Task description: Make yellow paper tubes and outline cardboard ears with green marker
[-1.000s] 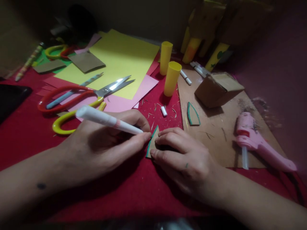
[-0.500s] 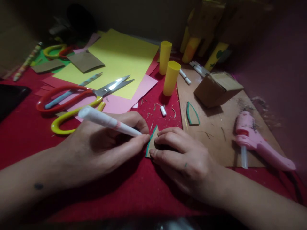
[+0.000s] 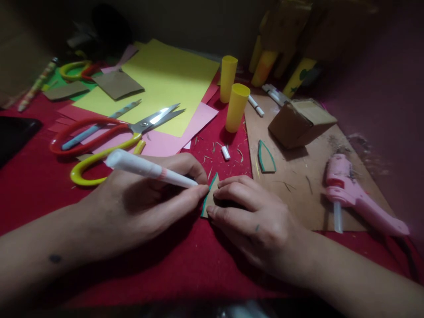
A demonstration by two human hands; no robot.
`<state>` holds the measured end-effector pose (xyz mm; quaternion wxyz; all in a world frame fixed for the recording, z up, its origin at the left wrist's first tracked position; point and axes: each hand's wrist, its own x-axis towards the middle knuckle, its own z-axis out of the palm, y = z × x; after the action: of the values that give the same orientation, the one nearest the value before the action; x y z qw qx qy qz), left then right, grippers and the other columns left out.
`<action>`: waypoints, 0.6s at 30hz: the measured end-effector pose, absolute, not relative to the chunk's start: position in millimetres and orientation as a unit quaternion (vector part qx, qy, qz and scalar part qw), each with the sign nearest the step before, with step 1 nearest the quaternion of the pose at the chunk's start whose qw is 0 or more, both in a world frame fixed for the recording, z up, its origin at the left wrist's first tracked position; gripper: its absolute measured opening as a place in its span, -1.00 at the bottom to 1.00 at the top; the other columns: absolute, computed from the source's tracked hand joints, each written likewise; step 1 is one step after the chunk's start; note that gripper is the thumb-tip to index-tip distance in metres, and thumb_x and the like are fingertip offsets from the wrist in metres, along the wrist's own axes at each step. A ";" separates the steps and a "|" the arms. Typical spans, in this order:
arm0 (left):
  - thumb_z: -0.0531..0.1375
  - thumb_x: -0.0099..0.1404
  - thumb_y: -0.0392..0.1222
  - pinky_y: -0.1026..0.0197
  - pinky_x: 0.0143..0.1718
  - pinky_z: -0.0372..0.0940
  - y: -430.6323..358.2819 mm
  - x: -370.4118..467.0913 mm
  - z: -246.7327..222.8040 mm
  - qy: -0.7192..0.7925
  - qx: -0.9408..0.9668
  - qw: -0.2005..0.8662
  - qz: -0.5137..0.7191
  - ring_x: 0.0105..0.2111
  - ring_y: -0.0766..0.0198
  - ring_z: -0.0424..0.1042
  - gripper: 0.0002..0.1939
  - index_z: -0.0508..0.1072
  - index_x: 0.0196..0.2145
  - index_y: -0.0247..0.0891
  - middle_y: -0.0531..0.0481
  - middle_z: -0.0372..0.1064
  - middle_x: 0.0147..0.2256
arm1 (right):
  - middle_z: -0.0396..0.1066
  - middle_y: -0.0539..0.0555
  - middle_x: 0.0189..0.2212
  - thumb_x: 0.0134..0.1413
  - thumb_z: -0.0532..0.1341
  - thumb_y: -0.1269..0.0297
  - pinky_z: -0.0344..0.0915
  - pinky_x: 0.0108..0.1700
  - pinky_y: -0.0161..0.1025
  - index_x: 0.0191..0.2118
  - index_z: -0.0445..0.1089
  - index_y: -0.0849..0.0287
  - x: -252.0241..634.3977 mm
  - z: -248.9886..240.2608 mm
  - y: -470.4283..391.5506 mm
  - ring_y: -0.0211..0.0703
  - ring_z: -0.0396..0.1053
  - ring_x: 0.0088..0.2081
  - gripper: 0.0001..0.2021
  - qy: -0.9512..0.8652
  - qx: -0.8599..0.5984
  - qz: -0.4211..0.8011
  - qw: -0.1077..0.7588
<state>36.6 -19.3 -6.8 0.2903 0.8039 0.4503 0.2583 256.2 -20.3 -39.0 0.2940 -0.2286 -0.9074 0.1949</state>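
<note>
A white marker pen [image 3: 142, 170] is pinched in my left hand [image 3: 145, 203], its tip at the left edge of a small pointed cardboard piece [image 3: 209, 204]. Green colour runs along that edge. The fingers of my right hand [image 3: 255, 216] press the piece down on the red cloth and cover its right side. Just beyond my hands lies a white marker cap [image 3: 225, 153]. Another pointed cardboard piece [image 3: 266, 160], outlined in green, rests on the brown board to the right.
Large scissors [image 3: 132, 132] and a blue pencil [image 3: 99, 126] lie on coloured paper [image 3: 179, 75]. Two yellow paper tubes [image 3: 237, 108] stand behind my hands. A cardboard box [image 3: 300, 123] and pink glue gun [image 3: 351, 185] occupy the brown board [image 3: 298, 207].
The marker in my left hand has tilted slightly, its back end shifting a little left. My right hand and the cardboard piece stay in place.
</note>
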 end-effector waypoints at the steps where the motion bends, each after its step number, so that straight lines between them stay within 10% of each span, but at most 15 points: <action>1: 0.10 0.38 -0.21 0.37 -0.59 0.19 -19.4 36.8 -7.1 0.450 0.805 0.288 0.258 -0.59 0.41 0.33 -0.84 0.43 -0.36 -0.15 0.20 0.37 -0.56 | 0.49 0.30 -0.22 0.24 0.18 0.59 0.42 -0.13 -0.11 -0.23 0.58 0.46 256.0 -39.1 -20.6 0.01 0.38 -0.13 -0.81 -0.907 -0.228 0.196 0.295; 18: 0.12 0.35 -0.27 0.41 -0.63 0.14 -21.6 39.4 -10.2 0.439 0.778 0.323 0.313 -0.61 0.45 0.28 -0.86 0.41 -0.38 -0.17 0.21 0.34 -0.57 | 0.50 0.31 -0.23 0.24 0.18 0.59 0.43 -0.14 -0.11 -0.23 0.58 0.48 254.4 -38.8 -21.0 0.02 0.39 -0.13 -0.81 -0.908 -0.226 0.193 0.297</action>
<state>39.4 -21.6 -10.2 0.3226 0.7776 0.4394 0.3133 254.4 -21.0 -38.8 0.2974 -0.2255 -0.9075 0.1926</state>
